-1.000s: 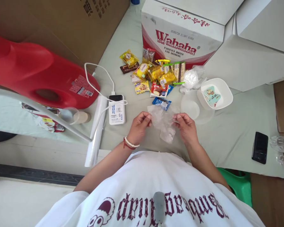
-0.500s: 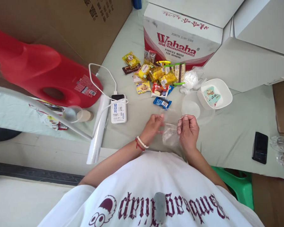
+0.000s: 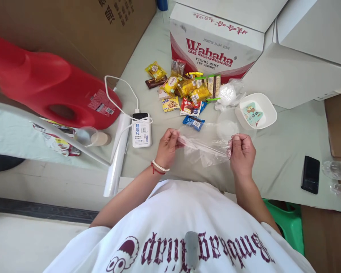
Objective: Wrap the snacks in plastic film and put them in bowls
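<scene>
A thin, crinkled clear plastic cover is stretched between my two hands, its bunched edge pulled into a line. My left hand pinches one end, fingers closed. At the other end, my right hand is closed on the gathered film. Just beyond the film lies a clear round plastic bowl, partly seen through it. Beside that bowl stands a white square bowl with a pale green printed packet inside. A blue snack packet lies close to the film's far edge.
Wrapped snacks are heaped before a Wahaba-style water carton, near a bunched white plastic bundle. Leftward are a corded power bank, a film roll, a plastic cup and a red jug. A phone lies right.
My hands have moved apart, the left one leftward and the right one rightward. The crumpled plastic has been drawn out wide, and my left fingers now grip its end.
</scene>
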`<control>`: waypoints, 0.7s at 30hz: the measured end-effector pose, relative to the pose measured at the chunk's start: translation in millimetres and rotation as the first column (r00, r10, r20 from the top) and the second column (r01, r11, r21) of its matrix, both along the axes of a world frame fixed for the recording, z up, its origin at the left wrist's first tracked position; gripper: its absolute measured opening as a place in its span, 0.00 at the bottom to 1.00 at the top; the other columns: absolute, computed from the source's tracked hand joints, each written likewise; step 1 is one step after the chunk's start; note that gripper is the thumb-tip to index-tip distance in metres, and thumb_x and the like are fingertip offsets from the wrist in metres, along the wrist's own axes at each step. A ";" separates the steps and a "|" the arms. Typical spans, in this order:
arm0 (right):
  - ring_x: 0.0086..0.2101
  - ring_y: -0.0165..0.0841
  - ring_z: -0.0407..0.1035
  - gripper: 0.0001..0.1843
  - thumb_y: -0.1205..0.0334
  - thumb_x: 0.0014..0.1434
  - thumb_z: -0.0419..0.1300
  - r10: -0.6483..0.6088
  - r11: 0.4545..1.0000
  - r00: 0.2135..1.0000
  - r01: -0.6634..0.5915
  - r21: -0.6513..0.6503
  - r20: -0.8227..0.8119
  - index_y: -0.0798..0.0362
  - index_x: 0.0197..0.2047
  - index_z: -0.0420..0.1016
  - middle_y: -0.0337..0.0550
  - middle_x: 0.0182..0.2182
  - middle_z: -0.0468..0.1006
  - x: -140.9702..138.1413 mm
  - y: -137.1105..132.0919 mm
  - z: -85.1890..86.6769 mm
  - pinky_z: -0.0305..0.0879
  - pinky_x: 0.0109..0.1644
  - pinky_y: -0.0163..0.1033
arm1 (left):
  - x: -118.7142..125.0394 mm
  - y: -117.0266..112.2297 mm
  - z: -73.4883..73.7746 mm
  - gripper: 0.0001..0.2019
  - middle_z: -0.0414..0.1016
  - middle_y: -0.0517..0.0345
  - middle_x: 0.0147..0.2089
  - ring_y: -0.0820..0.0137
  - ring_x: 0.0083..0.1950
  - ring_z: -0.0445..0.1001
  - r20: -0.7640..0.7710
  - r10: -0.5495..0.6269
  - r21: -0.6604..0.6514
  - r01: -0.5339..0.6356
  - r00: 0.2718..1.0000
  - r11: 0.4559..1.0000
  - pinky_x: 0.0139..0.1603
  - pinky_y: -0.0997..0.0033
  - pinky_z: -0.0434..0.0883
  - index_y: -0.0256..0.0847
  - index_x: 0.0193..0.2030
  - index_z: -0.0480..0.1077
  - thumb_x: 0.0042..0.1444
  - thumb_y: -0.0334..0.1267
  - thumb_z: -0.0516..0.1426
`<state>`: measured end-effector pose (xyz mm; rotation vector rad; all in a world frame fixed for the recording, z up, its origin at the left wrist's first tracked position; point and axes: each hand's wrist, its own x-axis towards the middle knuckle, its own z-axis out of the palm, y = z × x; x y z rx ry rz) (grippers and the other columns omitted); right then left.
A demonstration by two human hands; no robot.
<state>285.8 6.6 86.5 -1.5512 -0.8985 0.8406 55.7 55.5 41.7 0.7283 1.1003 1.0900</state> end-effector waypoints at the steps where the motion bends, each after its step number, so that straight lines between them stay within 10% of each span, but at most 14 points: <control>1: 0.18 0.24 0.59 0.18 0.42 0.65 0.63 0.021 0.999 0.999 -0.022 -0.027 -0.039 0.48 0.39 0.69 0.32 0.25 0.70 6.6 2.1 0.0 0.56 0.19 0.32 | -9.4 1.3 0.9 0.24 0.67 0.66 0.28 0.76 0.28 0.68 -0.027 -0.015 0.023 0.015 1.000 1.000 0.31 0.75 0.70 0.43 0.37 0.66 0.55 0.62 0.64; 6: 0.16 0.20 0.53 0.22 0.43 0.55 0.71 0.045 0.983 0.956 -0.094 -0.159 -0.289 0.50 0.35 0.69 0.29 0.22 0.67 20.1 7.8 0.9 0.49 0.16 0.28 | -35.3 -4.0 4.5 0.21 0.65 0.68 0.25 0.78 0.25 0.65 0.013 -0.077 0.001 0.077 0.997 0.997 0.28 0.76 0.68 0.42 0.41 0.71 0.53 0.56 0.68; 10: 0.15 0.18 0.47 0.24 0.44 0.50 0.74 0.021 0.971 0.881 -0.130 -0.199 -0.473 0.49 0.36 0.69 0.28 0.23 0.64 2.6 5.8 1.2 0.43 0.13 0.25 | -17.3 -18.5 4.0 0.31 0.77 0.58 0.38 0.69 0.39 0.78 0.127 -0.019 -0.231 0.048 0.992 0.972 0.39 0.68 0.76 0.43 0.45 0.71 0.49 0.68 0.65; 14: 0.16 0.18 0.43 0.24 0.46 0.47 0.75 0.064 0.948 0.801 -0.235 -0.214 -0.595 0.49 0.37 0.70 0.28 0.24 0.64 -11.1 0.3 3.2 0.43 0.13 0.25 | 1.7 -24.2 9.1 0.28 0.80 0.54 0.41 0.67 0.43 0.78 0.069 -0.059 -0.252 0.075 0.996 0.965 0.41 0.69 0.75 0.39 0.39 0.75 0.38 0.55 0.75; 21: 0.16 0.20 0.52 0.21 0.45 0.52 0.72 0.064 0.975 0.968 -0.113 -0.194 -0.244 0.51 0.35 0.72 0.30 0.22 0.68 41.6 3.6 -2.2 0.48 0.17 0.28 | -48.8 -21.1 6.3 0.24 0.67 0.67 0.22 0.79 0.21 0.64 0.056 -0.300 -0.305 0.303 0.952 0.903 0.20 0.79 0.59 0.39 0.33 0.71 0.39 0.50 0.75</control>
